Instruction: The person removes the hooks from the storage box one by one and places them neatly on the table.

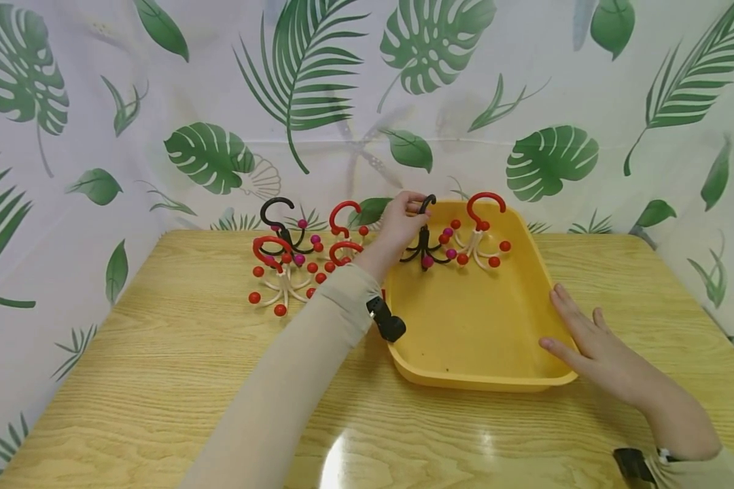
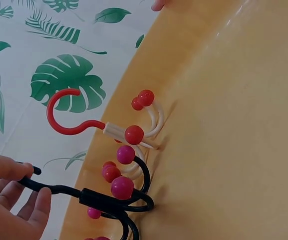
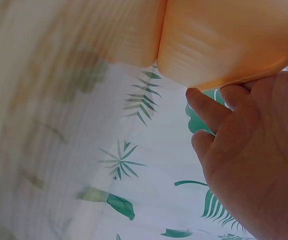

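My left hand pinches the hook of a black multi-arm hook hanger between thumb and fingers. Its curved arms, tipped with magenta balls, are at the far left corner of a yellow tray; the left wrist view shows this black hanger close up. Beside it, inside the tray, a white hanger with a red hook and red balls stands upright. My right hand touches the tray's right rim, its fingers extended; in the right wrist view those fingertips meet the rim from outside.
Left of the tray, several similar hangers stand on the wooden table: a black one at the back and a white one with a red hook in front. My left forearm partly hides others. Leaf-patterned cloth rises behind the table.
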A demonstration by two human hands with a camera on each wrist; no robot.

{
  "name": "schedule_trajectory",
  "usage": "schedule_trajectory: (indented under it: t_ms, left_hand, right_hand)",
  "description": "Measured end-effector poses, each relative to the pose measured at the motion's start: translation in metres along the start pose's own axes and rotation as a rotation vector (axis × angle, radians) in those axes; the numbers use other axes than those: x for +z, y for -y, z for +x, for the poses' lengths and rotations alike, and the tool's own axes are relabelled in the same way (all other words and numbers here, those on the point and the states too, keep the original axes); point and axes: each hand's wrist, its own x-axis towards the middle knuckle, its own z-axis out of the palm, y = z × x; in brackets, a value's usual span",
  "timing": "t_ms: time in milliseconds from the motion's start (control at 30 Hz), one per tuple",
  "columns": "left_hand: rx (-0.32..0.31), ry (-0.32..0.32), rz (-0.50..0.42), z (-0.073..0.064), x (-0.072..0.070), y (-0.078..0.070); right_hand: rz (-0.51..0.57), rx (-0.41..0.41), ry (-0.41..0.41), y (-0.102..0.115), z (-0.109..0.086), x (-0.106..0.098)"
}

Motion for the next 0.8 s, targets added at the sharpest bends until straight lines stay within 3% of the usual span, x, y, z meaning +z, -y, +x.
schedule_trajectory:
  t_ms: [133,367,600,800]
  left_hand:
    - [0.015,-0.037,-0.016,-0.001,0.0,0.0]
    - [0.054,-0.042,-0.008,-0.003,0.0,-0.004]
    - [0.129,-0.04,0.052,-0.009,-0.001,-0.016]
    - [0.2,-0.028,0.042,-0.016,-0.004,-0.03]
  right_hand:
    - [-0.004,-0.024,-0.007,-0.001,0.0,0.001]
    - [-0.007,-0.032,-0.01,-0.002,0.0,0.002]
    - [-0.006,-0.008,-0.004,-0.001,0.0,0.001]
    - [-0.005,-0.009,-0.004,-0.001,0.0,0.001]
